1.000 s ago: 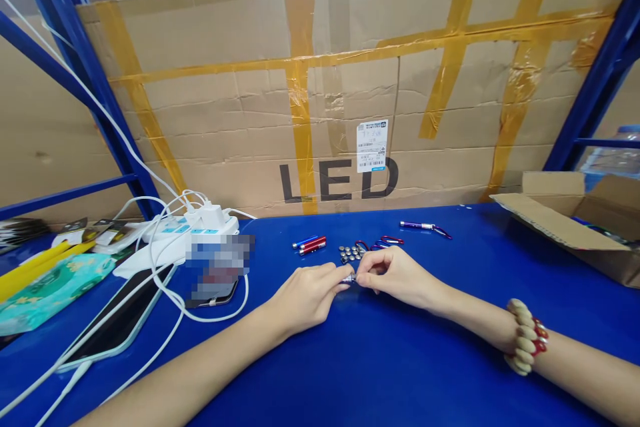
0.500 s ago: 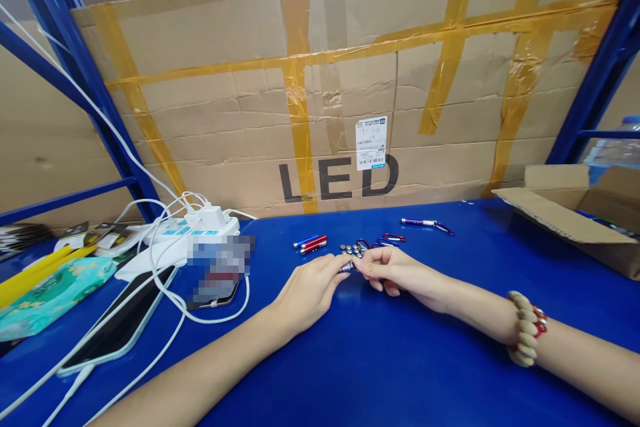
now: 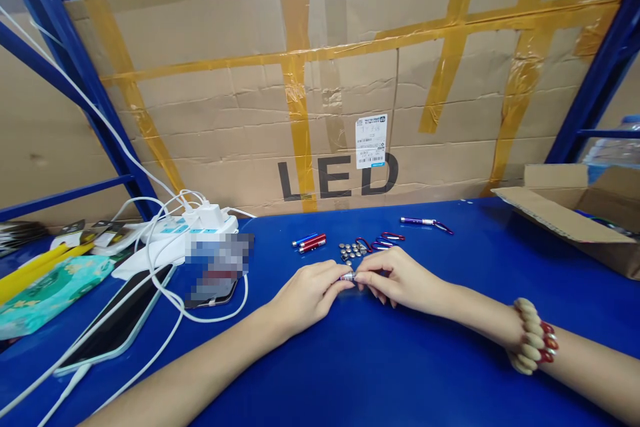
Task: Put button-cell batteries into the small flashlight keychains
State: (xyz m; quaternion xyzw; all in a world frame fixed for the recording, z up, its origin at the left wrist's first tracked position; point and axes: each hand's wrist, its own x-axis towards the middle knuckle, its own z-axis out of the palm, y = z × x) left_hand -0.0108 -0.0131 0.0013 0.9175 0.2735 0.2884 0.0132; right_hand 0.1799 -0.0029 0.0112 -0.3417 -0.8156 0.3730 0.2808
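Note:
My left hand is closed around a mini flashlight, of which only a short silvery, printed end shows. My right hand pinches the right-hand end of that tube between thumb and forefinger; whether a separate small part sits in the pinch is hidden. Just beyond the fingertips lie several small round metal pieces, which look like button cells or caps. Beside them are carabiner clips in red and purple. To the left rest a red tube and a blue tube.
A purple flashlight with a clip lies at the back right, near an open cardboard box. On the left are a phone, white cables, a power strip and a teal packet. A large taped carton stands behind the blue table.
Both hands have come slightly nearer to me with the flashlight between them, uncovering more of the round metal pieces. More of the tube's silvery end shows.

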